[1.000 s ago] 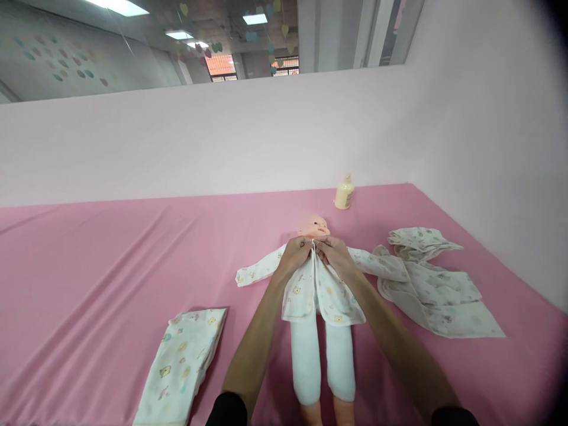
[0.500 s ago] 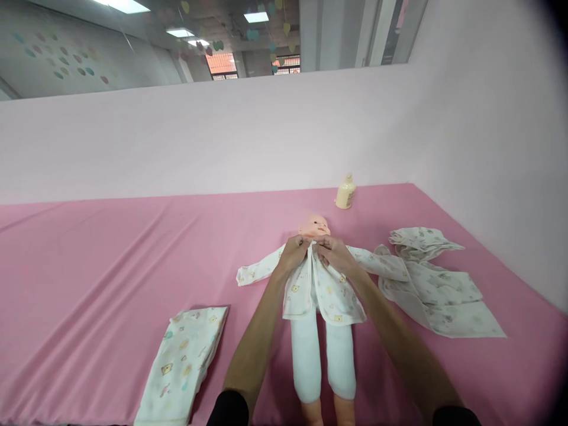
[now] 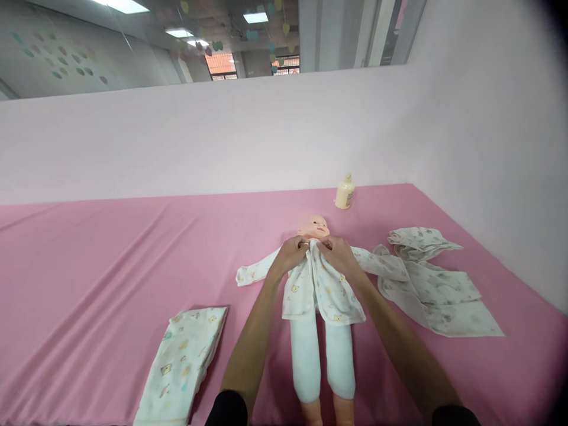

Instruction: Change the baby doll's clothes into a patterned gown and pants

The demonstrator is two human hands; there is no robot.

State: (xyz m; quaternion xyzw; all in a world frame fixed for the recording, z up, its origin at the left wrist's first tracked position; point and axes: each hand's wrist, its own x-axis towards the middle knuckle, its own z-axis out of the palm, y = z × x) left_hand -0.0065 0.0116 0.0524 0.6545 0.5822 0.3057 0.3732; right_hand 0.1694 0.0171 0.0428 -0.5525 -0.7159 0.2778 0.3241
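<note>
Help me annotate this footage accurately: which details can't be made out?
In the head view:
White printed cloth jacket: any fastening at the neckline, hidden by the bare left hand and bare right hand.
Pink plastic doll: feet, cut off by the bottom edge.
Cream plastic pump bottle: lettering, too small to read.

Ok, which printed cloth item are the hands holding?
The jacket on the doll: the left hand and right hand pinch it near the neck. The folded cloth at left and fabrics at right lie unheld.
</note>
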